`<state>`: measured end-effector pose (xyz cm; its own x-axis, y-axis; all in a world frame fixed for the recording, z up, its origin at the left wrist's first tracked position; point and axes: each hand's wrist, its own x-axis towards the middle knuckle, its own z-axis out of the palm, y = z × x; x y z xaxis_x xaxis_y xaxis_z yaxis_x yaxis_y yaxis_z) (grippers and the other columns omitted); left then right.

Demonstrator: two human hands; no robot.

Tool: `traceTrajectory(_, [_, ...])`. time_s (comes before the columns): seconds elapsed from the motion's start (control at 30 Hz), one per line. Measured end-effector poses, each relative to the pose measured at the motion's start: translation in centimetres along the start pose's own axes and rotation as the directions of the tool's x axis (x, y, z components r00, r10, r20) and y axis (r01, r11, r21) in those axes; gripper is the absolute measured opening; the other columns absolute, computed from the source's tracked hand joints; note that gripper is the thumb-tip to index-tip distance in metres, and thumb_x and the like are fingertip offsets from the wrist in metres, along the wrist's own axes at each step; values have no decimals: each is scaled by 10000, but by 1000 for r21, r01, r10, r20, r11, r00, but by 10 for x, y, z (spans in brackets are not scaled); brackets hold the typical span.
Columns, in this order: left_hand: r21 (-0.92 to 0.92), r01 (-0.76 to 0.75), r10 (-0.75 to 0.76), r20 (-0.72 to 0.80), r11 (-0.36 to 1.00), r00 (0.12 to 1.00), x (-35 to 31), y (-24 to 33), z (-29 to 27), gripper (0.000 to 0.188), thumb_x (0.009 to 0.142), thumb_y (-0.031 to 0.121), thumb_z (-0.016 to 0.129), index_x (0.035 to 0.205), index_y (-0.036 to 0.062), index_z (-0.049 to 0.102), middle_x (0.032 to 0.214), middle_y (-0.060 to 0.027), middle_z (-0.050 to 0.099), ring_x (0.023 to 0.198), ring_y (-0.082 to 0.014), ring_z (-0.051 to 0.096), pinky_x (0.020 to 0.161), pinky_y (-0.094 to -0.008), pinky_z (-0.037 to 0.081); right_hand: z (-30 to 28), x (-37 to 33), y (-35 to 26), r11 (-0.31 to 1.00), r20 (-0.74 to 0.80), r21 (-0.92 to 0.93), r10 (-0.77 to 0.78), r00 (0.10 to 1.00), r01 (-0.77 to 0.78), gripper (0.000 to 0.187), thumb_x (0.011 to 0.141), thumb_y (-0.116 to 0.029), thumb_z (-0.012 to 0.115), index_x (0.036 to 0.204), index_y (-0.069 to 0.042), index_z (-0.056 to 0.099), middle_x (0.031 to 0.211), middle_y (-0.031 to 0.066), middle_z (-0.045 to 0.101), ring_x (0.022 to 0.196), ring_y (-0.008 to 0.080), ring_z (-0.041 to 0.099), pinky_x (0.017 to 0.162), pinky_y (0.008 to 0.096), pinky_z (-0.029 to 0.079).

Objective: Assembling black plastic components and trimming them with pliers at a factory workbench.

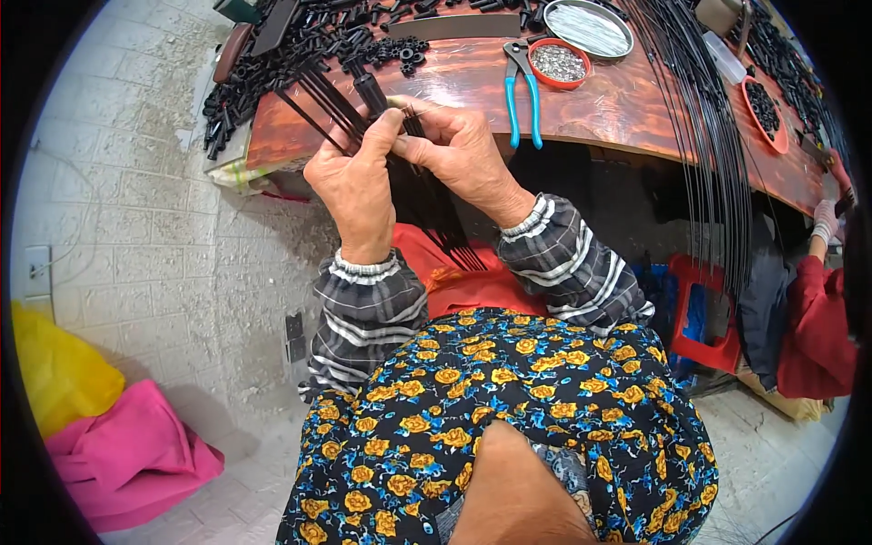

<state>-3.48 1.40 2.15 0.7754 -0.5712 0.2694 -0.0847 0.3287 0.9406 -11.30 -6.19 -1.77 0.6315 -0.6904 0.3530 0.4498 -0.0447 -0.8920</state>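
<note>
My left hand point(357, 195) is closed, its thumb and fingers pinching a black ribbed plastic piece point(370, 93) above the table's near edge. Several thin black rods point(329, 104) fan out beyond its fingers. My right hand point(465, 162) meets it, thumb and forefinger pinched by the left thumb on thin dark rod ends. What exactly lies between these fingertips is too small to tell. From beneath both hands, more black rods point(443, 222) hang down toward the red cloth point(477, 295) over my lap.
Loose black plastic parts point(318, 45) heap at the table's far left. Blue-handled pliers point(521, 95) lie beside a red dish of small metal parts point(558, 64) and a round plate of thin pale pieces point(590, 29). Long black rods point(699, 145) overhang the right edge. A person in red sleeves point(817, 300) works there.
</note>
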Motion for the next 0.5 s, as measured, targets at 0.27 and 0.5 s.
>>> traceTrajectory(0.27, [-289, 288, -267, 110, 913, 957, 12, -10, -18, 155, 833, -16, 659, 981, -26, 617, 910, -87, 670, 806, -166, 651, 757, -271, 520, -7, -10, 7, 992, -64, -103, 63, 996, -70, 167, 800, -157, 757, 733, -31, 669, 646, -75, 561, 589, 5, 451, 510, 177, 345])
traceTrajectory(0.5, [-339, 341, -282, 213, 877, 936, 11, -7, -21, 146, 869, 7, 611, 1008, -35, 606, 926, -116, 669, 851, -203, 653, 819, -303, 512, -13, -1, 4, 982, 31, 92, 162, 986, -164, 217, 796, -223, 763, 693, -57, 667, 573, -72, 494, 482, 4, 400, 426, 176, 287])
